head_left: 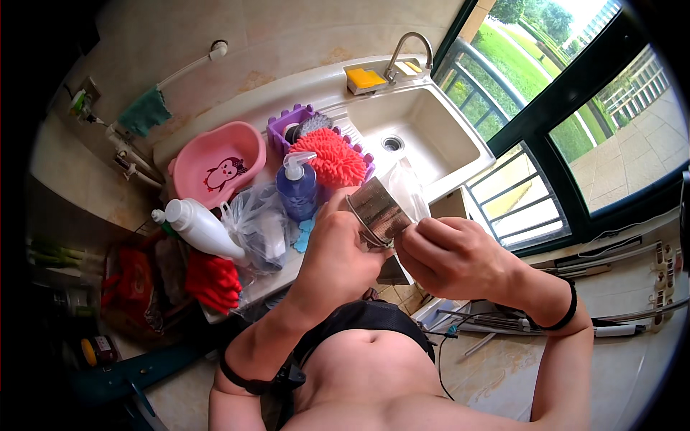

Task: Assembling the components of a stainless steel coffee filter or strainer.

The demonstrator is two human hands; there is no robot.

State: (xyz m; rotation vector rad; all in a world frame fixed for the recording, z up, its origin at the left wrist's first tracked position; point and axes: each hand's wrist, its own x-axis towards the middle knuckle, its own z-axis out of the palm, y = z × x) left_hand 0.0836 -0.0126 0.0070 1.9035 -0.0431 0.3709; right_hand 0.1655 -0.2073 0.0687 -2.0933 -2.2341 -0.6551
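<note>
A perforated metal strainer basket (382, 210) is tilted in front of me, over the counter's front edge. My left hand (339, 248) is closed around its rim side, with the fingers partly hidden behind it. Against the basket's far side hangs a thin, whitish see-through bag or net (404, 188). My right hand (456, 255) is closed at the basket's right edge, its fingertips pinching the lower end of that filmy material. Just beyond my left hand stand a blue pump bottle (297, 192) and a red shaggy mitt (328, 156).
A white sink (424, 133) with a faucet (410, 39) lies beyond my hands. A yellow sponge (365, 77) sits by it. Leftward are a purple basket (284, 128), pink basin (219, 161), white bottle (201, 226), clear plastic bag (259, 226) and red cloth (213, 280).
</note>
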